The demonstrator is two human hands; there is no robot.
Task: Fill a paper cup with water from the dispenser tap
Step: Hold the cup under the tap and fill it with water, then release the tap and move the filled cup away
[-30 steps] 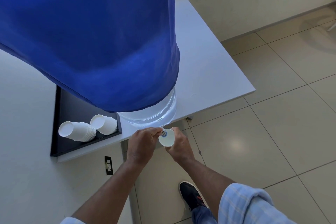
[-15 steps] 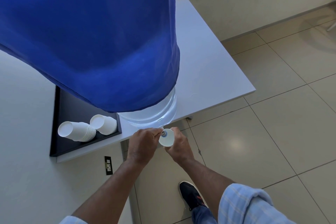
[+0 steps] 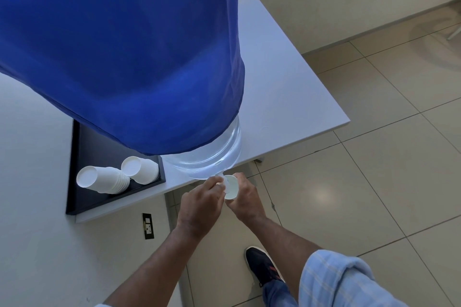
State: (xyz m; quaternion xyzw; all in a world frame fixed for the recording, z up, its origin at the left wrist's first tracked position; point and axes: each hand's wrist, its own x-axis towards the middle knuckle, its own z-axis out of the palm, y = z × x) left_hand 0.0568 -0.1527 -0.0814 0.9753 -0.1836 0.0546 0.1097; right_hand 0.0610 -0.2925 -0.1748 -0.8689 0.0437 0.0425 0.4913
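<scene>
Water dispenser (image 3: 207,159): clear-walled vessel standing at the front edge of a white table (image 3: 287,97), its upper body draped in a blue cloth cover (image 3: 119,45); tap (image 3: 220,178) projecting from the dispenser's base past the table edge, small and partly hidden by fingers. Paper cup (image 3: 230,188): white, mouth up, held directly under the tap just in front of the dispenser; contents not discernible. Right hand (image 3: 245,200): curled around the cup from the side away from the dispenser's left, gripping it. Left hand (image 3: 199,204): in front of the dispenser, fingers closed on the tap. Black tray (image 3: 82,182): on the table to the left of the dispenser, carrying two lots of white paper cups lying on their sides, a longer stack (image 3: 104,179) farther from the dispenser and a shorter one (image 3: 141,169) nearer it. Wall socket (image 3: 148,226): below the table, left of the dispenser. Dark shoe (image 3: 262,266): on the tiled floor (image 3: 361,182) in front of the dispenser; pale blue checked sleeve (image 3: 344,281) rolled on the right forearm.
</scene>
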